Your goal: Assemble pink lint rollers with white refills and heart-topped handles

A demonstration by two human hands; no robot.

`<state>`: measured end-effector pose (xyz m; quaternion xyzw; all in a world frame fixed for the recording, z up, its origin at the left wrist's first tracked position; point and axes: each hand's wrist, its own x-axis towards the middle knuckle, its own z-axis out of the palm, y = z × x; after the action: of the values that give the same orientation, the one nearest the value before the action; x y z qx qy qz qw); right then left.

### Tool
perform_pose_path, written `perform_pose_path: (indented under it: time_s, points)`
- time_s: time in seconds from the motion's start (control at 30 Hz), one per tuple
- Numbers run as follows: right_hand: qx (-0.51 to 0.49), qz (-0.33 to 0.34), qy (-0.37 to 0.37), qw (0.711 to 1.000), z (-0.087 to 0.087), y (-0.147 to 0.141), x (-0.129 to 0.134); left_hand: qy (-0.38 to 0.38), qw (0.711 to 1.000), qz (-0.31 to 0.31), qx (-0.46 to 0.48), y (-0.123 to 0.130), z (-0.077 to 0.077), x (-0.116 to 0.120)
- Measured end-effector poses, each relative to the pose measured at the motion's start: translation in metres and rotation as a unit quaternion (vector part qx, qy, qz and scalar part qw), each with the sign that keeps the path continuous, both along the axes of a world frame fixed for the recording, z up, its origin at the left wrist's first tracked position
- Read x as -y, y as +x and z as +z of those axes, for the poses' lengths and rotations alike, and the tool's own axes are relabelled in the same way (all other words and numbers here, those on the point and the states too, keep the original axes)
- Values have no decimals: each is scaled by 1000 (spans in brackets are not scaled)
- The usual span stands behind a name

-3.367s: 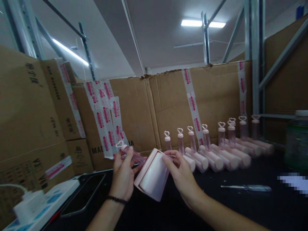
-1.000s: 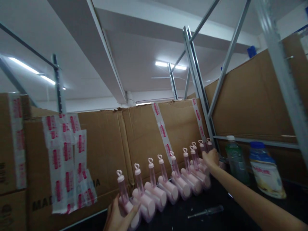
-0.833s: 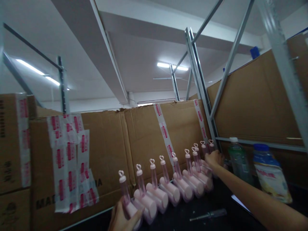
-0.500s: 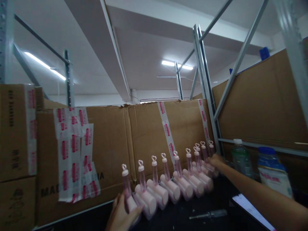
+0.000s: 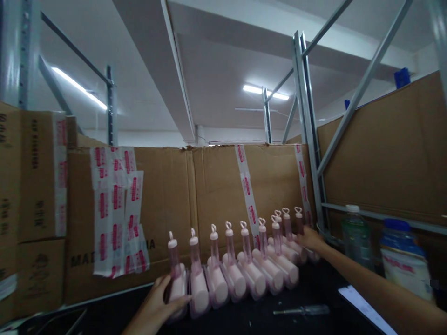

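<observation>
A row of several pale pink bottle-like pieces point(image 5: 237, 282) lies on a black surface against the cardboard. Each has a rounded body with a clear pink tube standing up from it, capped by a heart-shaped loop. My left hand point(image 5: 157, 302) is closed round the leftmost pink bottle-like piece point(image 5: 179, 284), thumb in front and fingers on its left side. At the far right end, my right hand point(image 5: 310, 239) grips the last pink bottle-like piece point(image 5: 299, 223); some of its fingers are hidden behind the tube.
A screwdriver point(image 5: 307, 310) and a phone-like flat screen point(image 5: 365, 308) lie in front. To the right stand a green bottle point(image 5: 356, 237) and a blue-lidded jar point(image 5: 405, 258). Behind is a taped cardboard sheet point(image 5: 216, 186); a metal post point(image 5: 309, 116) rises at its right, and boxes point(image 5: 40, 186) are stacked left.
The row has shifted left along the cardboard, with both hands moving left at its ends. The leftmost tube leans less, and the camera view has turned slightly left.
</observation>
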<state>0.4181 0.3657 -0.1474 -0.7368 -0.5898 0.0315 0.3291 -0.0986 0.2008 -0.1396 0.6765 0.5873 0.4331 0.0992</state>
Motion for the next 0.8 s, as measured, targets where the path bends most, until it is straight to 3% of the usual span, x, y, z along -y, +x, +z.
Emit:
perform_pose_path:
  time_s: [0.13,0.37,0.57,0.7,0.8]
  points:
    - [6,38,-38,999,1,-16,2,-13,1000,-4,19,-26,6,5]
    - [2,86,-41,995,3,-50,23,-44,997,10,57,-61,24,18]
    - [8,119,-29,992,11,-67,46,-26,997,39,57,-81,25,24]
    - [33,114,7,993,21,-66,69,37,993,105,48,-87,31,35]
    - [59,121,53,989,31,-71,96,67,987,146,24,-72,40,55]
